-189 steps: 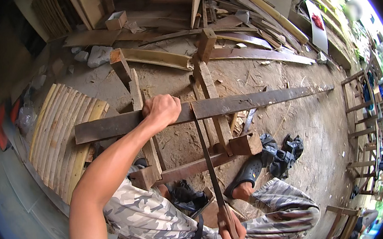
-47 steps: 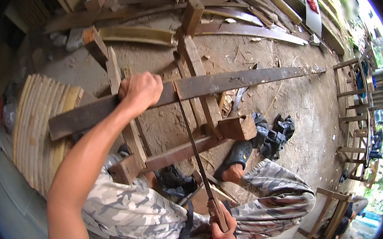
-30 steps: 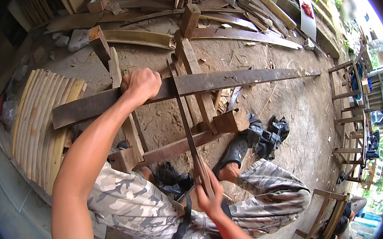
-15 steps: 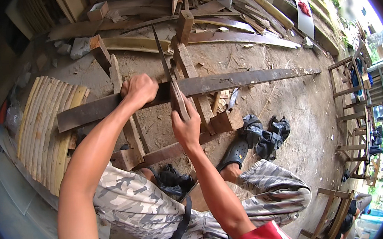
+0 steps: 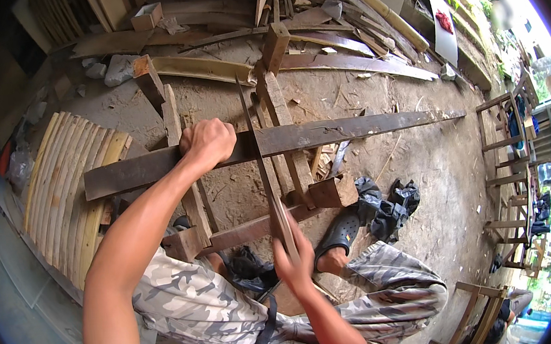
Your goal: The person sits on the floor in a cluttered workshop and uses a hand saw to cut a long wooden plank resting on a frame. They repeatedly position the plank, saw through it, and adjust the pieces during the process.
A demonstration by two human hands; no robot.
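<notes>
A long dark wooden plank (image 5: 357,126) lies crosswise over a low wooden frame (image 5: 275,102). My left hand (image 5: 208,143) is closed over the plank, left of the saw, with its fingers wrapped over the far edge. In my right hand (image 5: 293,250) is the wooden handle of a handsaw (image 5: 258,150). The saw's blade crosses the plank just right of my left hand, its tip pointing away from me. My right hand is on the near side of the plank, between my knees.
Light wooden slats (image 5: 65,192) lie side by side at the left. Scrap boards (image 5: 358,68) are piled at the back. Black plastic bags (image 5: 392,207) lie by my right shoe (image 5: 342,226). Wooden racks (image 5: 503,163) stand along the right, and a person (image 5: 505,316) is partly visible at lower right.
My right hand has drawn the saw back toward me and slightly right, so less blade extends past the plank. My left hand stays on the plank. The view has shifted slightly.
</notes>
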